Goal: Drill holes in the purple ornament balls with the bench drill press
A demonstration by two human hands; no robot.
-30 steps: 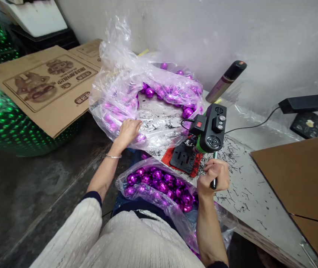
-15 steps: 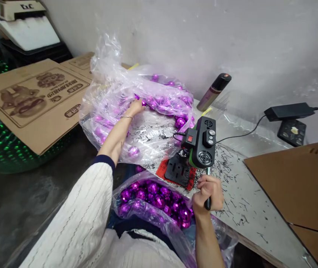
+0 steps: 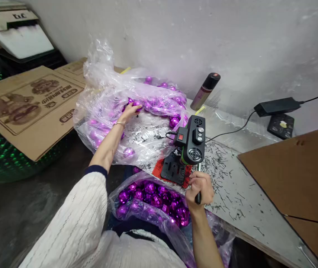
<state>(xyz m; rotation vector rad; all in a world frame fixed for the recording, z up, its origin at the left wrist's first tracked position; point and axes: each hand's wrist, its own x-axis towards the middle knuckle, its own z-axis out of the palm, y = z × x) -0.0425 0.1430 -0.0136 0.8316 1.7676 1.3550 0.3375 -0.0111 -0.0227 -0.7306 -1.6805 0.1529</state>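
My left hand (image 3: 132,110) reaches into a clear plastic bag (image 3: 100,83) on the table, its fingers closed around a shiny purple ball (image 3: 139,106) at the edge of the pile; the fingertips are partly hidden. My right hand (image 3: 202,189) is wrapped around the black-gripped lever (image 3: 198,198) of a small bench machine (image 3: 194,139) with a black housing and a red switch. Below its head lies a black slotted base plate (image 3: 172,169) on a red sheet (image 3: 157,169). In my lap, a second clear bag holds many faceted purple balls (image 3: 156,200).
Black clippings (image 3: 225,175) litter the table (image 3: 248,201). A spray can (image 3: 205,91) stands by the wall, left of a black power adapter (image 3: 277,107) and its cord. Cardboard (image 3: 33,108) lies at left over green balls (image 3: 5,160); another cardboard piece (image 3: 301,175) is at right.
The whole view has shifted slightly, so things appear farther left. My left hand stays at the purple balls in the bag, its fingers now lower over them. My right hand keeps hold of the lever.
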